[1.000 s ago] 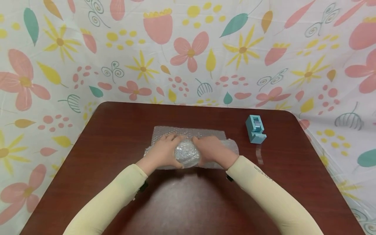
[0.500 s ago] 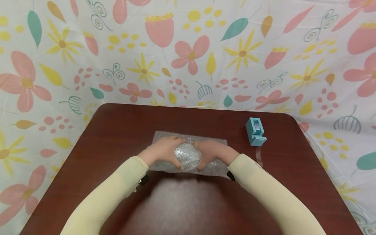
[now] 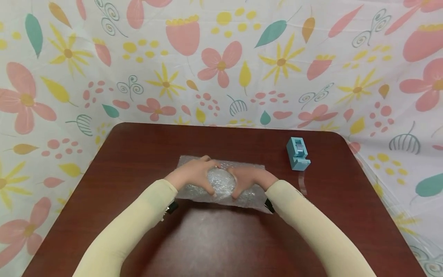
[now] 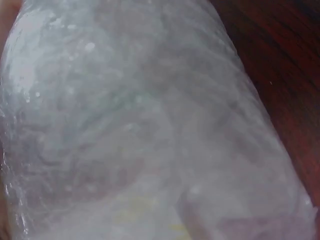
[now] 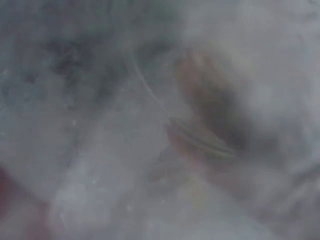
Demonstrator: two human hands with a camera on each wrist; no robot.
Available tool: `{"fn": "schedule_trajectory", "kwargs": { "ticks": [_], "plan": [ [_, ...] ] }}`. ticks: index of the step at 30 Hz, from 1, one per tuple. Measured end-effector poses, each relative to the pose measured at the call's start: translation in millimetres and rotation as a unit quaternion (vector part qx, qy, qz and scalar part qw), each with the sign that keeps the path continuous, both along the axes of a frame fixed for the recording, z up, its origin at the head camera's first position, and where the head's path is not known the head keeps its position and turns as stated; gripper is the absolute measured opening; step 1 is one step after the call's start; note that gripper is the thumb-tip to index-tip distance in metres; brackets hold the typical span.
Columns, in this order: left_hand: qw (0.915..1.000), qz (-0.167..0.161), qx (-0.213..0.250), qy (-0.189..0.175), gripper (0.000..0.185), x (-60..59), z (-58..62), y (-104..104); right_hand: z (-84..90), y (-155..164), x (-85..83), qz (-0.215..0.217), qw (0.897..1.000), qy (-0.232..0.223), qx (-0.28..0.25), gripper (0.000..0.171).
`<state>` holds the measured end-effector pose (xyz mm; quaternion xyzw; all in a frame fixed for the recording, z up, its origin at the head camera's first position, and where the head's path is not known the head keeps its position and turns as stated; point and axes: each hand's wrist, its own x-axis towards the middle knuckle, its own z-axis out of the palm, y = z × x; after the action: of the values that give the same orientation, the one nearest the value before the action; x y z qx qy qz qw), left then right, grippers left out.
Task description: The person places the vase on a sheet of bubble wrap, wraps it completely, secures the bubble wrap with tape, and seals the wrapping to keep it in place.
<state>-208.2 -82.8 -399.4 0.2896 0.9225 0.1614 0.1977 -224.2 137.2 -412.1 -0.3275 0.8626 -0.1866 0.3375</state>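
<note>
A round bundle [image 3: 220,182] wrapped in clear bubble wrap lies on a sheet of bubble wrap [image 3: 256,192] in the middle of the dark red table [image 3: 214,238]. My left hand [image 3: 194,175] grips the bundle from its left side, and my right hand [image 3: 247,177] grips it from the right, fingers curled over the top. What is inside the wrap is hidden. The left wrist view is filled by the wrapped bundle [image 4: 140,125] pressed close to the lens. Only blurred wrap [image 5: 160,120] shows in the right wrist view.
A light blue tape dispenser [image 3: 297,153] stands on the table to the right of my hands. A strip of clear tape [image 3: 302,181] lies in front of it. A flower-print cloth [image 3: 221,61] hangs behind and beside the table.
Both hands have rolled the bundle slightly away from me over the sheet. The loose wrap that stuck out at the right now lies flatter under my right hand.
</note>
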Motion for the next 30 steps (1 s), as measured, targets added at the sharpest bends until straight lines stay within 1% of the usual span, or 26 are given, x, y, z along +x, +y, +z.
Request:
{"fn": "schedule_trajectory", "kwargs": {
  "ticks": [2,4,6,8,10,13,14,16,17,18,19,21,24,27,30],
  "plan": [
    [0.9997,0.004,-0.012,0.021,0.091,3.2,1.0,-1.7,-0.1,-1.6,-2.8,0.001,1.0,-0.008,0.0,0.07],
    [0.9969,-0.002,-0.035,0.07,0.092,9.2,0.3,-1.8,-1.0,-3.0,-5.3,0.001,1.0,-0.021,-0.004,0.072],
    [0.99,-0.016,-0.064,0.125,0.095,18.3,-1.9,-0.5,-2.3,-4.1,-6.9,0.001,1.0,-0.029,0.0,0.075],
    [0.9794,-0.031,-0.087,0.18,0.098,28.8,-5.7,2.1,-3.2,-4.3,-7.7,0.001,1.0,-0.025,0.011,0.084],
    [0.9668,-0.045,-0.104,0.229,0.106,38.2,-10.4,5.3,-3.4,-4.0,-7.7,-0.003,0.999,-0.016,0.035,0.098],
    [0.9443,-0.047,-0.139,0.295,0.119,47.6,-16.7,9.5,-2.4,-2.8,-7.1,-0.016,0.997,-0.011,0.071,0.118],
    [0.9366,-0.046,-0.152,0.313,0.122,49.3,-18.5,10.5,-2.0,-2.4,-6.7,-0.021,0.997,-0.014,0.077,0.122],
    [0.9246,-0.043,-0.168,0.339,0.124,51.0,-20.7,11.8,-1.7,-1.7,-6.3,-0.026,0.996,-0.021,0.078,0.122],
    [0.9215,-0.043,-0.171,0.346,0.123,51.1,-21.2,12.0,-1.3,-1.1,-6.2,-0.027,0.996,-0.025,0.076,0.121],
    [0.9211,-0.043,-0.168,0.349,0.121,50.5,-22.1,11.8,-0.7,-0.3,-6.0,-0.028,0.997,-0.025,0.072,0.121],
    [0.9227,-0.042,-0.162,0.348,0.118,49.9,-23.0,11.1,-0.5,0.2,-5.8,-0.028,0.997,-0.028,0.067,0.121],
    [0.9275,-0.042,-0.147,0.341,0.114,48.5,-24.2,9.2,-0.4,1.3,-6.2,-0.028,0.998,-0.031,0.054,0.118],
    [0.9355,-0.04,-0.116,0.331,0.11,45.5,-25.8,7.2,1.8,3.1,-6.6,-0.031,0.998,-0.033,0.051,0.118],
    [0.9395,-0.035,-0.096,0.327,0.108,43.7,-25.4,5.5,6.2,1.3,-7.6,-0.038,0.996,-0.034,0.067,0.118],
    [0.9432,-0.027,-0.08,0.321,0.107,42.6,-24.6,2.8,11.7,-3.6,-6.1,-0.045,0.994,-0.018,0.094,0.117]
  ]
}}
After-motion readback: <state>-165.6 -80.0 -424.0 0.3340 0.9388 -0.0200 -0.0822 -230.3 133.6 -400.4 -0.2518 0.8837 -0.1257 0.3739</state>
